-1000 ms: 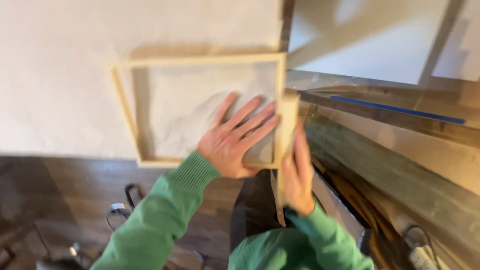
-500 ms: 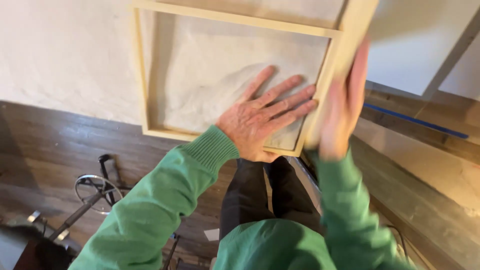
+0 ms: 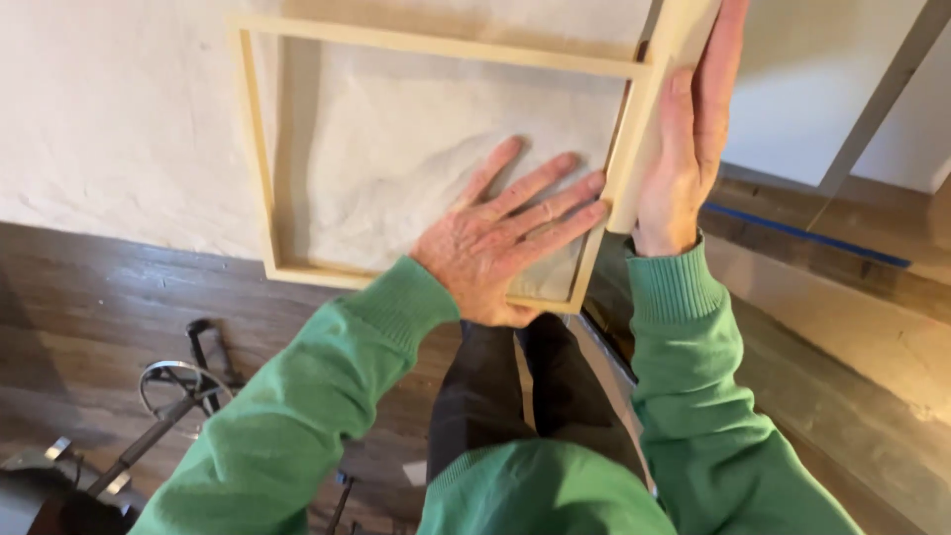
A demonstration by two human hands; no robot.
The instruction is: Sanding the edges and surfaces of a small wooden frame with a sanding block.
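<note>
A square frame of pale wood strips (image 3: pixel 265 198) stands against a rough white wall (image 3: pixel 119 119), with textured white plaster (image 3: pixel 396 168) inside it. My left hand (image 3: pixel 500 238) lies flat with fingers spread on the plaster in the frame's lower right corner. My right hand (image 3: pixel 686 139) presses flat against the outer side of the frame's right strip (image 3: pixel 634 149), fingers pointing up. Both sleeves are green.
Dark wood floor (image 3: pixel 99 307) runs below the wall. A metal stand with a ring (image 3: pixel 178 386) lies at the lower left. A blue tape line (image 3: pixel 802 233) and long boards (image 3: pixel 852 337) lie to the right, beside a white panel (image 3: pixel 812 89).
The view shifted so the frame sits higher. My right hand slid up the right strip from its lower end. My left hand stayed flat on the plaster.
</note>
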